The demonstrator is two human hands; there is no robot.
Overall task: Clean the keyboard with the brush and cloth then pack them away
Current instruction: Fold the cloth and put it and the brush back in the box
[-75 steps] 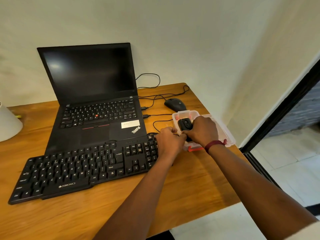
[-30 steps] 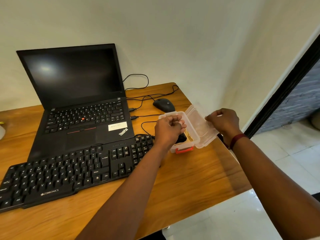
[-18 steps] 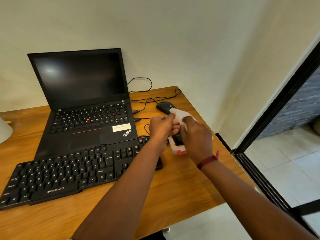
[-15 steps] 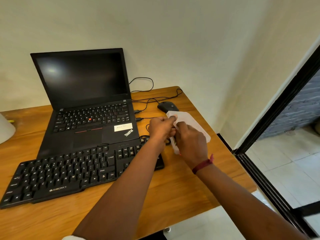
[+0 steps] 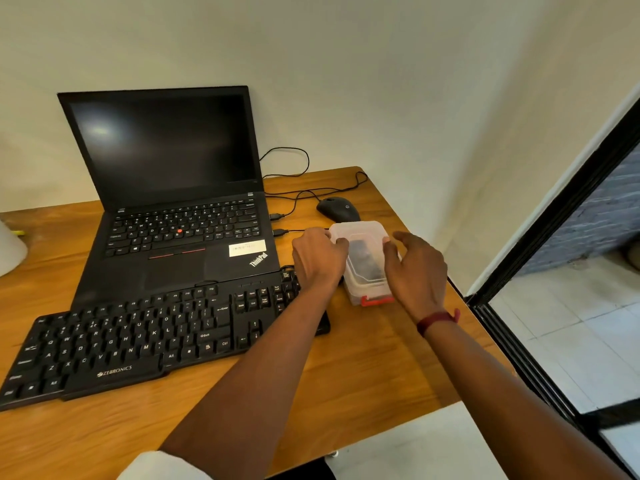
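Note:
A small clear plastic box (image 5: pixel 363 234) with a red latch (image 5: pixel 376 301) sits on the wooden table (image 5: pixel 363 368), right of the black Zebronics keyboard (image 5: pixel 138 341). Its lid lies down over it, and a dark item (image 5: pixel 366 264) shows through the plastic; brush and cloth cannot be told apart. My left hand (image 5: pixel 317 259) grips the box's left side with curled fingers, the thumb on the lid's edge. My right hand (image 5: pixel 415 271) is on the right, thumb touching the lid's right edge, fingers loosely spread above the table.
An open black laptop (image 5: pixel 173 168) stands behind the keyboard. A black mouse (image 5: pixel 337 209) and its cables lie just beyond the box. A white object (image 5: pixel 8 249) sits at the far left. The table's right edge meets a black door frame (image 5: pixel 554 220).
The open lid has swung shut over the box. My right hand has let go of the lid and moved to the box's right side; my left hand stays on the left side.

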